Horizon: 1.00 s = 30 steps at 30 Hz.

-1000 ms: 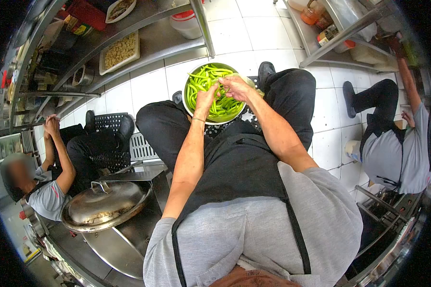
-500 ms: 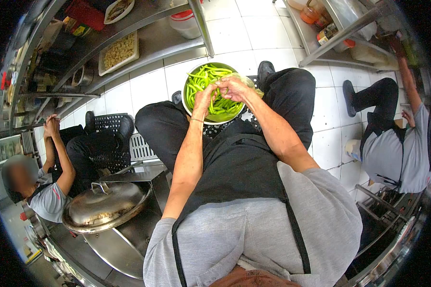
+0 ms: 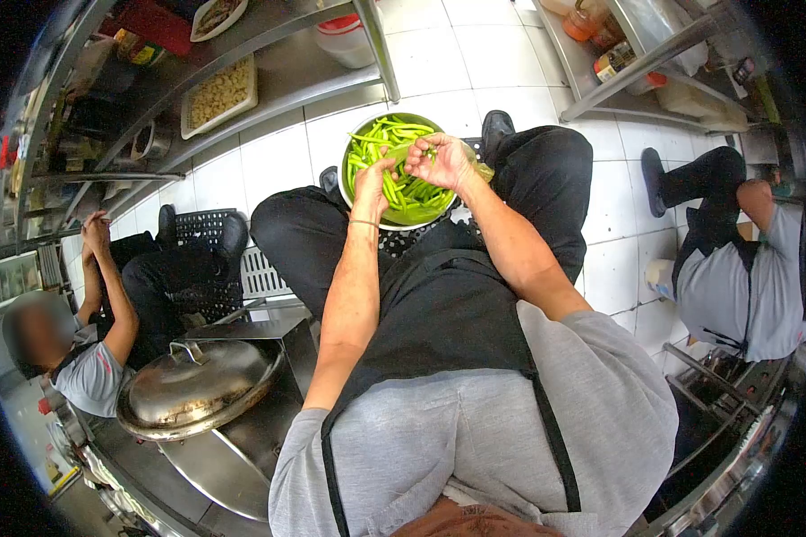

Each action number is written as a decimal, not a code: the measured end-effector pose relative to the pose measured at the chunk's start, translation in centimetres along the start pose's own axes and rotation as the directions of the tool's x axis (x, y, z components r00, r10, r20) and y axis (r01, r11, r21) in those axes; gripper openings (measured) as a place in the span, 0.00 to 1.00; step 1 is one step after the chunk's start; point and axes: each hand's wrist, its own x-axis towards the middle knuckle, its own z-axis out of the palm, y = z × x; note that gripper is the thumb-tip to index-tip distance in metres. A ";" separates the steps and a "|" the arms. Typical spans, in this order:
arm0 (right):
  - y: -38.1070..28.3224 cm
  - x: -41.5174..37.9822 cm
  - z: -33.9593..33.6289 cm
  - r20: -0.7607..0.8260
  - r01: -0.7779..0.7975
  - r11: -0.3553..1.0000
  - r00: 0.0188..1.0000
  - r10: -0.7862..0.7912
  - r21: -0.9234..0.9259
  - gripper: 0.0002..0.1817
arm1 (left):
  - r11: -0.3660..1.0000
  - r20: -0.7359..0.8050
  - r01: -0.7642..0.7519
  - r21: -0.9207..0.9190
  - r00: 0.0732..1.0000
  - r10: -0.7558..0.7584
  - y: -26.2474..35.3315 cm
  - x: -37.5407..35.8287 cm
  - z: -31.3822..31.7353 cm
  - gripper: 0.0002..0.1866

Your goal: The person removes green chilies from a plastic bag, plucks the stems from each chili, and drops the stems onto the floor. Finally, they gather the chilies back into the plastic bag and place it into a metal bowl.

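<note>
A metal bowl (image 3: 402, 226) full of long green chili peppers (image 3: 412, 192) rests between my knees on a black crate. My left hand (image 3: 372, 183) is over the bowl's middle, its fingers pinched on one green chili. My right hand (image 3: 441, 161) hovers just to the right of it above the bowl's right side, palm turned up and fingers loosely curled; whether it holds a piece is unclear. The two hands are a little apart.
One person sits at the left (image 3: 94, 367) on a black crate (image 3: 208, 228), and another person (image 3: 739, 286) is at the right. A steel pot lid (image 3: 192, 380) lies at lower left. Steel shelves hold a tray of food (image 3: 219, 92) and a red-lidded tub (image 3: 347, 40).
My hands were joined on one chili over the bowl; now they have pulled apart and the right hand has turned palm up. The person at the right has lowered an arm.
</note>
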 end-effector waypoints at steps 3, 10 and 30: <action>0.5 -0.1 -0.3 -0.172 -0.010 1.000 0.985 0.006 -0.026 0.07 | 1.000 -0.070 -0.008 0.019 0.997 0.009 -1.2 1.2 -0.8 0.16; 0.5 0.3 -3.2 -0.351 -0.125 0.824 0.931 -0.094 -0.553 0.15 | 0.977 -0.156 0.106 -0.184 0.979 -0.135 -0.2 -0.4 0.3 0.10; -1.9 0.3 0.8 -0.402 -0.066 0.961 0.914 -0.051 -0.270 0.32 | 0.938 0.067 -0.345 0.032 0.937 0.343 18.2 -3.3 6.2 0.11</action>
